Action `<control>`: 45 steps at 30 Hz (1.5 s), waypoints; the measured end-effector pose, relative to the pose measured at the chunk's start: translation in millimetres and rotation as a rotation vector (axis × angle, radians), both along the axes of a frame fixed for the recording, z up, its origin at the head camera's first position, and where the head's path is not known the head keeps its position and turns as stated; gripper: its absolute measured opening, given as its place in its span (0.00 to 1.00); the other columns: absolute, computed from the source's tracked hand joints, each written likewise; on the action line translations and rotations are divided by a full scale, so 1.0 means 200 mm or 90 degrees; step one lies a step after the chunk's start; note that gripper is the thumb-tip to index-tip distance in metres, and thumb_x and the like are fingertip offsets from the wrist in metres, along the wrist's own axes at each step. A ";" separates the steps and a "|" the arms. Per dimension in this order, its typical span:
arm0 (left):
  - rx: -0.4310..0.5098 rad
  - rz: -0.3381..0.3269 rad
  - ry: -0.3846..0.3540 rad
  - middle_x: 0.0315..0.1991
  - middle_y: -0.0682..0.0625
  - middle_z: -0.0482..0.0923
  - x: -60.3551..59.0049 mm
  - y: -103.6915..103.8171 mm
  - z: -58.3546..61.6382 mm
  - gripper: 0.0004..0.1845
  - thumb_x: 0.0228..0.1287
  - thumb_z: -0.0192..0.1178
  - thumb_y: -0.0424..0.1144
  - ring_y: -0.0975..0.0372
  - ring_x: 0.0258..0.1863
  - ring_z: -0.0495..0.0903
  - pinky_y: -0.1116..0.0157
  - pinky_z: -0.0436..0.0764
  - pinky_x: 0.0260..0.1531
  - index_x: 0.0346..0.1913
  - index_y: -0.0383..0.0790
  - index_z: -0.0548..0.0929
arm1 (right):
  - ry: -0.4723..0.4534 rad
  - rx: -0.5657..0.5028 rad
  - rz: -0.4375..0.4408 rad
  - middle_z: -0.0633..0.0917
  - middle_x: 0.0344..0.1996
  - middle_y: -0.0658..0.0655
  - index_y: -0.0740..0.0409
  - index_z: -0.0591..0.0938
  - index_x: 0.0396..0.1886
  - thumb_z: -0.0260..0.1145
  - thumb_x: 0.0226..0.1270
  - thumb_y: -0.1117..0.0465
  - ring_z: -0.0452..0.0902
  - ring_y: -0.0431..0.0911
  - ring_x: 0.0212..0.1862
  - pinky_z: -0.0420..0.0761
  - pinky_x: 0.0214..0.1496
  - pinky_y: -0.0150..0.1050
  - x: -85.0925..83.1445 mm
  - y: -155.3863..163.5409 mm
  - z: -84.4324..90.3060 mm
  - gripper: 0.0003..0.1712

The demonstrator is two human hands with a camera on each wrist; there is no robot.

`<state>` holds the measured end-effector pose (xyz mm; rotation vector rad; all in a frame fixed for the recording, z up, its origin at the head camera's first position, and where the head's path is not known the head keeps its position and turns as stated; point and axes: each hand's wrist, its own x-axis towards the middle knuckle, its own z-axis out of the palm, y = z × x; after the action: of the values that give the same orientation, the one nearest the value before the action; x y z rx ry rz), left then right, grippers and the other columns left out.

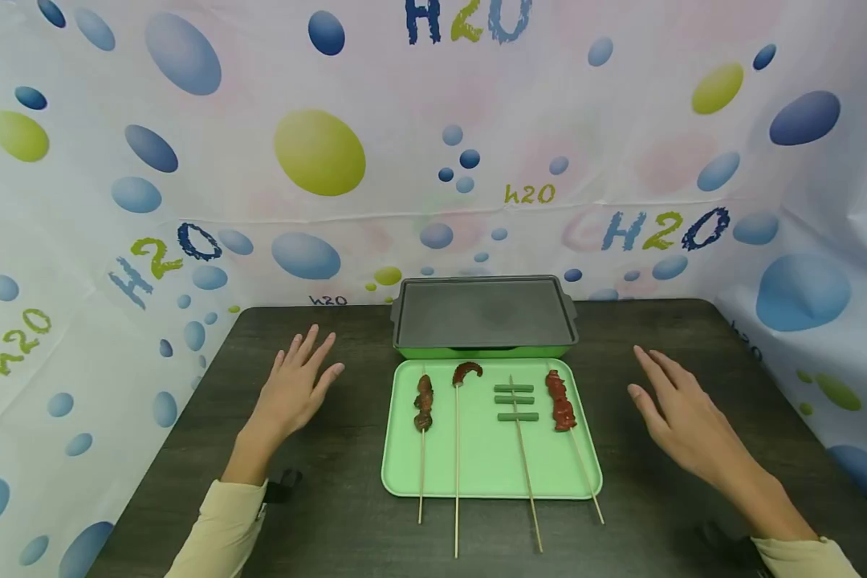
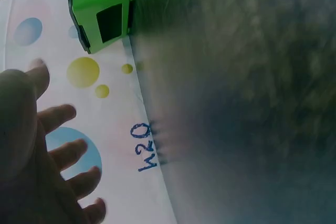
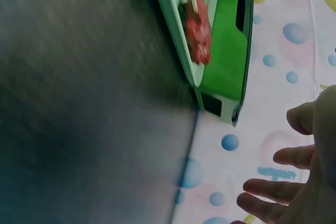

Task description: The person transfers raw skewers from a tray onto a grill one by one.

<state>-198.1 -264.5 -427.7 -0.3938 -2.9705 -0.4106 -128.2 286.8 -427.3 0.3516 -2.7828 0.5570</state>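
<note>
My spread, empty left hand and right hand seemingly hover above the blurred tabletop. Skewers overhang the tray at six o'clock, presumably for holding.

From head: forward and down over table to far edge. From wrists: nearer, turned sideways, sharing griddle.

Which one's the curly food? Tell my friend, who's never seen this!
On the dark table, find the light green tray in front of the green griddle. Lying on it, second from the left of four, is the curly skewer. Its single reddish-brown piece bends like a hook, while its neighbours each carry several pieces.
</note>
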 end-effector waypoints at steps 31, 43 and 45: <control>0.172 -0.156 -0.252 0.82 0.39 0.49 0.07 0.19 -0.13 0.35 0.78 0.55 0.56 0.36 0.79 0.42 0.18 0.36 0.59 0.82 0.51 0.61 | -0.193 -0.200 0.044 0.85 0.34 0.45 0.64 0.86 0.54 0.75 0.67 0.62 0.80 0.31 0.31 0.83 0.31 0.32 0.28 -0.26 -0.09 0.18; 0.145 -0.129 -0.257 0.82 0.41 0.51 0.10 0.23 -0.14 0.38 0.72 0.63 0.54 0.38 0.80 0.41 0.19 0.35 0.59 0.81 0.52 0.64 | -0.227 -0.208 0.081 0.88 0.36 0.48 0.68 0.87 0.51 0.76 0.65 0.63 0.82 0.33 0.30 0.83 0.32 0.32 0.26 -0.30 -0.14 0.18; 0.142 -0.128 -0.255 0.82 0.42 0.51 0.09 0.24 -0.14 0.38 0.71 0.63 0.54 0.38 0.80 0.41 0.19 0.35 0.60 0.80 0.53 0.64 | -0.231 -0.205 0.071 0.89 0.35 0.49 0.68 0.87 0.50 0.76 0.64 0.64 0.82 0.33 0.29 0.83 0.32 0.32 0.25 -0.31 -0.14 0.18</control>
<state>-179.5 -216.5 -456.0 -0.6555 -3.2195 -0.9358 -77.7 225.1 -454.3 0.3661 -2.9484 1.1830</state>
